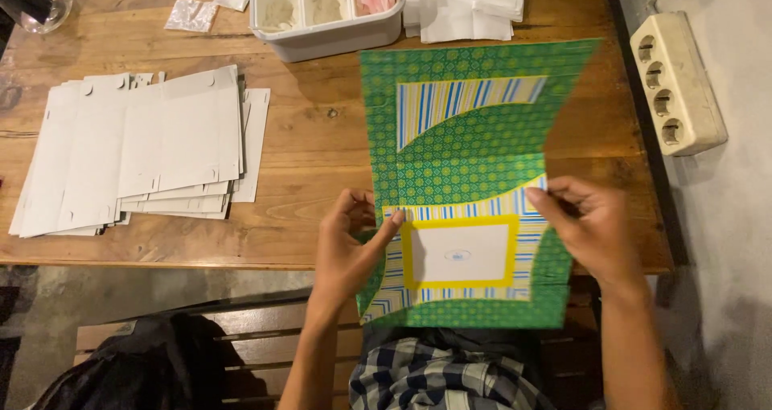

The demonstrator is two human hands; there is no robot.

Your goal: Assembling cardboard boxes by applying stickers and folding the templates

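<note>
A flat, unfolded cardboard box blank printed in green with striped panels and a yellow-framed white window lies over the front edge of the wooden table. My left hand pinches its left edge near the striped panel, thumb on top. On the right edge, at about the same height, my right hand grips it. The near part of the blank hangs past the table edge over my lap.
A stack of plain white flat box blanks lies at the left. A white divided plastic tray and white bags sit at the back. A white multi-socket strip rests on the grey surface at right. A slatted bench holds a dark bag.
</note>
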